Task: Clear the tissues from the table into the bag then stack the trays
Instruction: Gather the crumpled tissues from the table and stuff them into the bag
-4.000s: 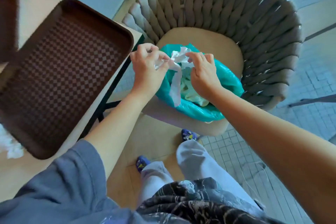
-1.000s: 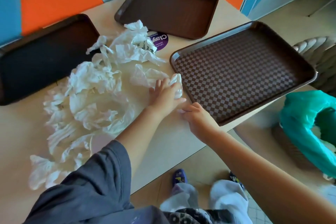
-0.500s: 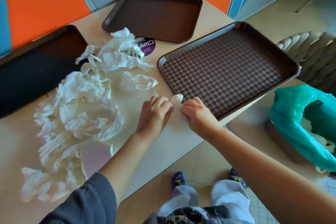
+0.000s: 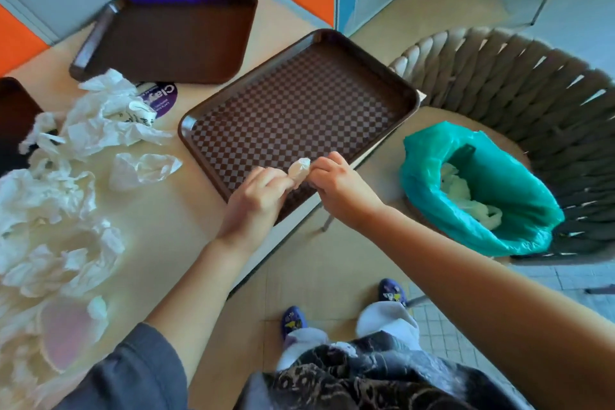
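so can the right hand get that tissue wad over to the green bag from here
Probably yes: the right hand shares the tissue wad with the left hand, and the green bag gapes open, nothing between.

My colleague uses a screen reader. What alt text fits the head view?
Both bare hands, left hand and right hand, pinch one small crumpled white tissue above the checkered brown plastic tray. Many loose white tissues litter the beige table; an open teal plastic bag sits on a woven grey chair.
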The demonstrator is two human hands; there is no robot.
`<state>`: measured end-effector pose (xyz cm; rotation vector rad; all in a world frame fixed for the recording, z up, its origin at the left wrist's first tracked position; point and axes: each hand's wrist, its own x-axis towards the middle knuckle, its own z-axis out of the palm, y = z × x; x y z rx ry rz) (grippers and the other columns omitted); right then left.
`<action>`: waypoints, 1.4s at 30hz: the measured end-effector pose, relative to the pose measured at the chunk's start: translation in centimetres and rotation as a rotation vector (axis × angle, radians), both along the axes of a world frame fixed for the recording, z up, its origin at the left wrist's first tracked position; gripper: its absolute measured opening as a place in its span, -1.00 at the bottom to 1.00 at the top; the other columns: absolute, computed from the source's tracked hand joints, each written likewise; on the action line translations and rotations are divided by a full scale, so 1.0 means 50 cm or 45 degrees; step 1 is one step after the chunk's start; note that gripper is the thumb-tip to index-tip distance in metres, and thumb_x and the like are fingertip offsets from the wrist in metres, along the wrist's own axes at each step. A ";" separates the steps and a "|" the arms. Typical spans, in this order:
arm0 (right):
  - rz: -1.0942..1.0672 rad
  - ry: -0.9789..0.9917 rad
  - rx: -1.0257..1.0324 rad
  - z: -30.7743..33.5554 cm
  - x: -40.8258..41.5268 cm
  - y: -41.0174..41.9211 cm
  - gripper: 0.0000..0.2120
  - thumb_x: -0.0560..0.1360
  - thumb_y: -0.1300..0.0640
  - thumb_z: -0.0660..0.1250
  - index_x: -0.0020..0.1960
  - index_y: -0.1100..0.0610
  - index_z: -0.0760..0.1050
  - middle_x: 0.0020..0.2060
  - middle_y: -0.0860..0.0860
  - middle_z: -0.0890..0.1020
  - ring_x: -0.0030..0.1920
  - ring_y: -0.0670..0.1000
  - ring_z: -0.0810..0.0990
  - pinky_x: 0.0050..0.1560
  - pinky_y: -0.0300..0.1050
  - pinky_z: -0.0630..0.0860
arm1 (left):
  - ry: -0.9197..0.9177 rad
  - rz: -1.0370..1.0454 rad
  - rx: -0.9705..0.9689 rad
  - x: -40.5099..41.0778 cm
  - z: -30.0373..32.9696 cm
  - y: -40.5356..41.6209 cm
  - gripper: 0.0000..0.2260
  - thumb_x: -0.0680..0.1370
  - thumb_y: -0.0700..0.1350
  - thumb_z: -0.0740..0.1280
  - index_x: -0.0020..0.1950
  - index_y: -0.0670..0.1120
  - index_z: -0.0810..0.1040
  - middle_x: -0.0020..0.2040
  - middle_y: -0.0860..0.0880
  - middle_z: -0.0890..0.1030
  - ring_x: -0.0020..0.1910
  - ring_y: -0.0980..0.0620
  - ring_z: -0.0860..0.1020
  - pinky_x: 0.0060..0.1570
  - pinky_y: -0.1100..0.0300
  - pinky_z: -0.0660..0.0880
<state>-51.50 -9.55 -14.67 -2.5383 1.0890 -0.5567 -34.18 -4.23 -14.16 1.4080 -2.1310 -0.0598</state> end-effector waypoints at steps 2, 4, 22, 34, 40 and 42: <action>-0.050 -0.009 -0.025 0.004 -0.059 -0.011 -0.83 0.38 0.43 0.37 -0.08 0.25 0.61 -0.15 0.12 0.62 -0.16 0.10 0.49 -0.22 -0.17 0.46 | -0.029 -0.030 0.015 -0.054 0.006 -0.024 -0.80 0.50 -0.24 0.32 0.12 -0.22 0.54 -0.12 -0.15 0.63 -0.19 -0.12 0.55 -0.26 -0.02 0.55; -0.121 -0.040 -0.046 0.000 -0.116 -0.024 -0.80 0.41 0.41 0.36 -0.01 0.22 0.60 -0.10 0.12 0.63 -0.11 0.11 0.51 -0.16 -0.12 0.52 | -0.043 -0.044 0.043 -0.107 0.008 -0.047 -0.69 0.51 -0.21 0.33 0.25 -0.19 0.47 -0.09 -0.13 0.64 -0.18 -0.11 0.55 -0.21 -0.01 0.57; -0.850 0.004 0.348 -0.144 -0.603 -0.018 -0.85 0.42 0.32 0.37 -0.02 0.32 0.50 -0.08 0.25 0.52 -0.09 0.26 0.49 -0.14 0.12 0.53 | -0.131 -0.461 0.266 -0.597 -0.114 -0.249 -0.74 0.39 -0.33 0.40 0.02 -0.07 0.59 -0.19 -0.10 0.59 -0.18 -0.13 0.54 -0.36 0.00 0.55; -0.830 0.200 0.347 -0.145 -0.624 -0.033 -0.73 0.53 0.03 0.22 -0.05 0.22 0.55 -0.06 0.13 0.61 -0.06 0.23 0.53 -0.15 0.10 0.54 | -0.136 -0.373 0.428 -0.608 -0.130 -0.229 -0.67 0.36 -0.23 0.48 0.11 -0.18 0.61 0.08 -0.15 0.64 0.06 -0.16 0.59 -0.02 -0.03 0.57; -0.709 0.126 0.225 -0.113 -0.545 -0.055 -0.64 0.50 -0.01 0.08 -0.11 0.20 0.55 -0.14 0.12 0.62 -0.14 0.22 0.56 -0.23 0.06 0.55 | -0.139 -0.241 0.352 -0.544 -0.093 -0.203 -0.71 0.42 -0.14 0.39 0.13 -0.16 0.60 0.11 -0.15 0.61 0.11 -0.15 0.56 0.03 0.00 0.50; -0.663 0.112 0.192 -0.101 -0.507 -0.060 -0.65 0.49 -0.01 0.08 -0.07 0.17 0.57 -0.11 0.11 0.64 -0.11 0.22 0.58 -0.19 0.05 0.56 | -0.146 -0.181 0.333 -0.505 -0.082 -0.193 -0.72 0.44 -0.16 0.40 0.15 -0.16 0.59 0.13 -0.16 0.60 0.15 -0.15 0.54 0.07 -0.03 0.49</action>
